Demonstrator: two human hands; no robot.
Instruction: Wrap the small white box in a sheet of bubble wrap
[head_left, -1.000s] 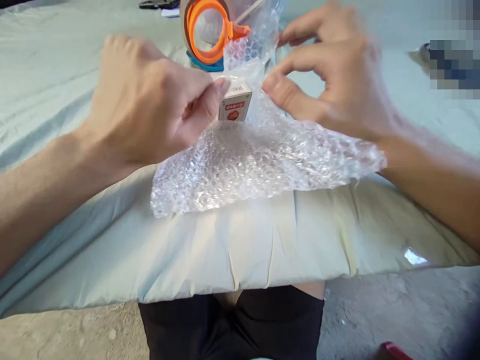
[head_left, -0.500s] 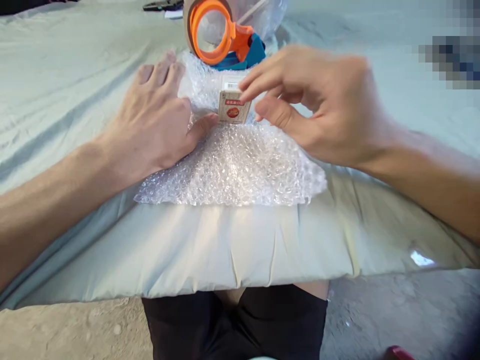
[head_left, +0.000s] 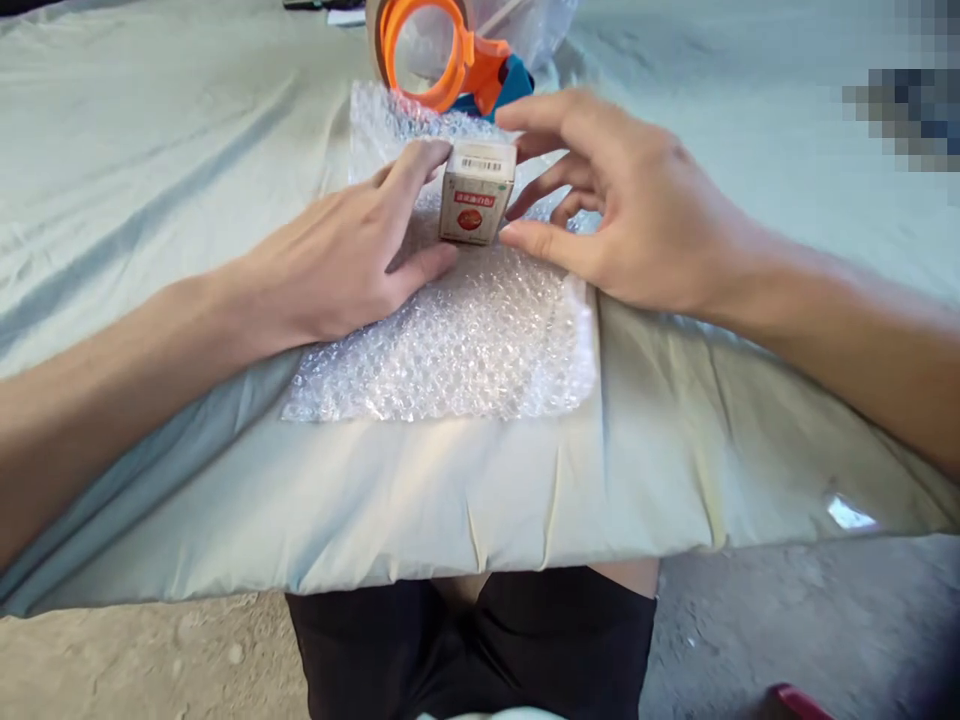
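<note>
A small beige box point(head_left: 477, 195) with a red label and a barcode on its top face stands on a sheet of bubble wrap point(head_left: 450, 345). On its left side is my left hand point(head_left: 349, 245), fingers apart, with the index fingertip at the box's upper left edge and the thumb near its lower left corner. My right hand point(head_left: 622, 200) curves around the right side of the box, fingers spread, its thumb close to the lower right corner. Neither hand is closed on the box.
An orange and blue tape dispenser point(head_left: 491, 75) stands behind the bubble wrap, with clear plastic film point(head_left: 544, 30) beside it. A dark object point(head_left: 304, 4) lies at the far edge. Pale cloth point(head_left: 450, 510) covers the table.
My left hand has moved right, its index finger coming up to the box. My right fingers have spread beside it. The box's top shows more, and the bubble wrap's right edge has shifted left.
</note>
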